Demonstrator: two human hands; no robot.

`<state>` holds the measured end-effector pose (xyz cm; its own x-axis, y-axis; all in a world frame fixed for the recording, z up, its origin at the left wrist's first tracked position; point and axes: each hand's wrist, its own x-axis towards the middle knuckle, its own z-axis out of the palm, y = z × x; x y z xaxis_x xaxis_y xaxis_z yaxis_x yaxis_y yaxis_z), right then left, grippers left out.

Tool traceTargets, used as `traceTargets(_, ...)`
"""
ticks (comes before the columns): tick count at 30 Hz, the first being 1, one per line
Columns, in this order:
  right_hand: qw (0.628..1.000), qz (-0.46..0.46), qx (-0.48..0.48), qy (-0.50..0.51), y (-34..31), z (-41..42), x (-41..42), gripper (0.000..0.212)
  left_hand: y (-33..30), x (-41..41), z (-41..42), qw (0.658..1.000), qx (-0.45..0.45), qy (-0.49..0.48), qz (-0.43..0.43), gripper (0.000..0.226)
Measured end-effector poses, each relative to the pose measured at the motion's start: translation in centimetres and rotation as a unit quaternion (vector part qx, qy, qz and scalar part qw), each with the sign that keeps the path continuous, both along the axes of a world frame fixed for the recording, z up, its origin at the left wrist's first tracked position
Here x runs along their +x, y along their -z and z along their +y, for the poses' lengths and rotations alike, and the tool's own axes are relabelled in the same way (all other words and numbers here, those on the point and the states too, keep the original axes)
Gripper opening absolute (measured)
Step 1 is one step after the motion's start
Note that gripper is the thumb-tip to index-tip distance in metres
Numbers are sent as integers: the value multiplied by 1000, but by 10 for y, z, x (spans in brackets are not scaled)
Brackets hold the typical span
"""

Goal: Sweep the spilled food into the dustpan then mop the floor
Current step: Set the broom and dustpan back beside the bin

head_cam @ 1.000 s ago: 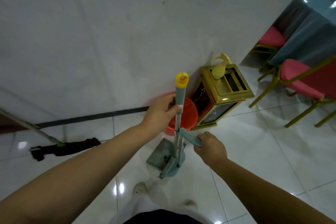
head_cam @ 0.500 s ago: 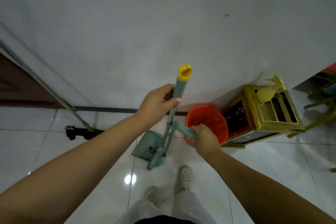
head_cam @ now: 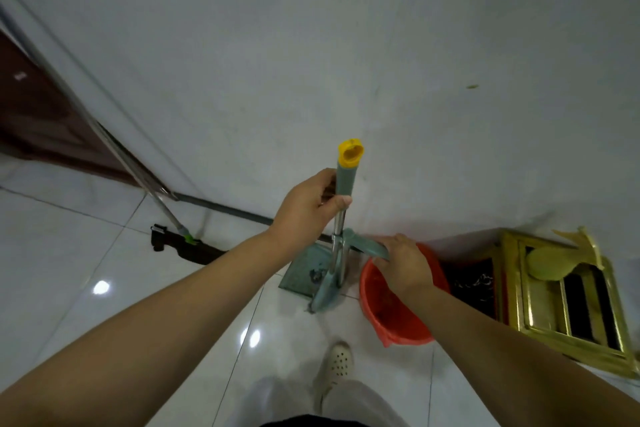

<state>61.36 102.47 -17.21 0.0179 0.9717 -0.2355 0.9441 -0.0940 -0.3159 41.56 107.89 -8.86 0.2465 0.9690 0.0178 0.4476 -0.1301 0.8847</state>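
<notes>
White glossy floor tiles (head_cam: 104, 322) meet a pale wall (head_cam: 311, 45) in the head view, with a dark door (head_cam: 31, 114) at the far left. A mop (head_cam: 180, 243) leans against the wall, its dark head lying on the tiles well to the left of the person. The left hand (head_cam: 308, 208) grips the upright pole of the dustpan (head_cam: 304, 270) just below its yellow cap, fingers curled round the grey-green sleeve and thumb across the front. The right hand (head_cam: 401, 263) holds the second, angled grey-green handle that branches from the pole, fingers wrapped over it, directly above an orange bucket (head_cam: 394, 315). The pan itself sits low near the tiles, between the person's feet and the wall, with a small dark clump inside; I cannot tell whether it rests on the floor. A gold-framed stand (head_cam: 568, 302) sits just right of the bucket. Judging from this, the swept food is about to be tipped out. If the pan swings or tilts before it is over the bucket, the scraps could fall back onto the tiles, and a knock from the pole could shove the light bucket aside.
</notes>
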Motion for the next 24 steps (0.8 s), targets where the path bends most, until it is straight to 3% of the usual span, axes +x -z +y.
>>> traceTargets(4, 999, -31, -19, -22, 2, 21, 25, 28, 8, 23, 9, 1000, -14, -16, 16, 21)
traceTargets(13, 999, 13, -44, 26, 15, 38, 60, 30, 16, 62, 23, 998, 1, -38, 52, 19)
traceTargets(24, 991, 51, -30, 123, 5, 7, 67, 61, 14, 88, 26, 998, -18, -42, 45, 30)
